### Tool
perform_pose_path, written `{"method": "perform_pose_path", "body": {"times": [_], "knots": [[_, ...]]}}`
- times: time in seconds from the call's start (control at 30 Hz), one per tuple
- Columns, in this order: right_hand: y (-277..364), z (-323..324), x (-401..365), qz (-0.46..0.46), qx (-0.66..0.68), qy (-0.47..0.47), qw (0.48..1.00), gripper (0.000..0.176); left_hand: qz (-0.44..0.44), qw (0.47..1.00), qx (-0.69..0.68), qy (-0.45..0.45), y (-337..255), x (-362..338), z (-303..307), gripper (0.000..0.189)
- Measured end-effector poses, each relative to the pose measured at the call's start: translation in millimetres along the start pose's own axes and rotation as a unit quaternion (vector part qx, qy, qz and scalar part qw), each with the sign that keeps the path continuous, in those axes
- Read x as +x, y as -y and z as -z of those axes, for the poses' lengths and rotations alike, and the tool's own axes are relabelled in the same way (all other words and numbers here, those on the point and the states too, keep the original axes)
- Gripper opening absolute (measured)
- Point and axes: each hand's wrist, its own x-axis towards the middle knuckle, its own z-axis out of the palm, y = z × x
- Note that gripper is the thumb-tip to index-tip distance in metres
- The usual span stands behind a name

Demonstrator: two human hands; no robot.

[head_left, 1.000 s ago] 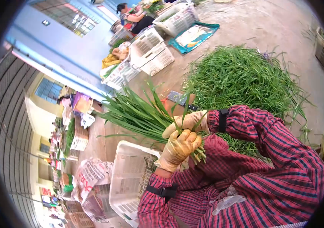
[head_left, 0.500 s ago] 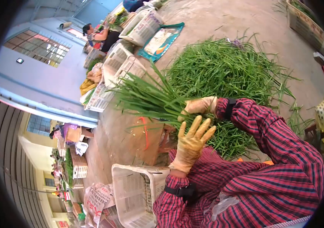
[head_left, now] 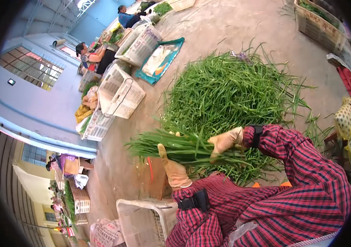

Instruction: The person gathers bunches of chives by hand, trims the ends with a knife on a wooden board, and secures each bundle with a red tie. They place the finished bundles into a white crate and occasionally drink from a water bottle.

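A bunch of garlic chives (head_left: pixel 183 148), long flat green leaves, lies across both my gloved hands above the floor. My left hand (head_left: pixel 176 168) cups it from the near side, thumb up in front; its other fingers are mostly hidden behind the leaves. Around the bunch's right part, my right hand (head_left: pixel 226 142) is closed, with leaf ends sticking out below it. Just beyond the hands spreads a big loose heap of the same chives (head_left: pixel 229 90) on the floor. Both hands wear yellowish gloves, with a black strap at each wrist.
A white plastic crate (head_left: pixel 136 218) stands close beside my left arm. More crates (head_left: pixel 122 92) and a blue-edged sack (head_left: pixel 161 61) lie beyond. A patterned cushion (head_left: pixel 348 123) is at the right. Another person (head_left: pixel 95 57) sits among crates near the wall.
My left hand, spread open beside the bunch before, has moved left and closed around it. The bunch has been lowered and lies more level. My right hand has come down with it.
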Motion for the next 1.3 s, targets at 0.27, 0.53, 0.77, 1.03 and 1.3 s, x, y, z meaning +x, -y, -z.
{"method": "perform_pose_path", "body": {"times": [0.27, 0.53, 0.77, 1.03, 1.3], "knots": [[-46.3, 23.1, 27.2, 0.035, -0.334, -0.132, 0.933, 0.086, -0.046, 0.995, 0.057, -0.070, 39.0, 29.2, 49.6, 0.040], [-48.8, 20.5, 65.0, 0.287, 0.020, -0.339, 0.896, 0.036, -0.108, 0.987, 0.002, -0.120, 37.8, 38.5, 54.5, 0.036], [-54.6, 44.0, 66.0, 0.360, 0.181, -0.364, 0.840, 0.032, -0.131, 0.980, -0.038, -0.145, 19.5, 22.2, 20.5, 0.021], [-70.2, 87.8, 66.2, 0.337, 0.506, -0.347, 0.714, 0.038, -0.181, 0.975, -0.071, -0.105, 13.4, 35.2, 45.0, 0.044], [-136.9, 159.6, 51.2, 0.286, 0.374, -0.596, 0.650, 0.043, -0.293, 0.948, -0.031, -0.116, -3.9, 19.9, 35.0, 0.045]]}}
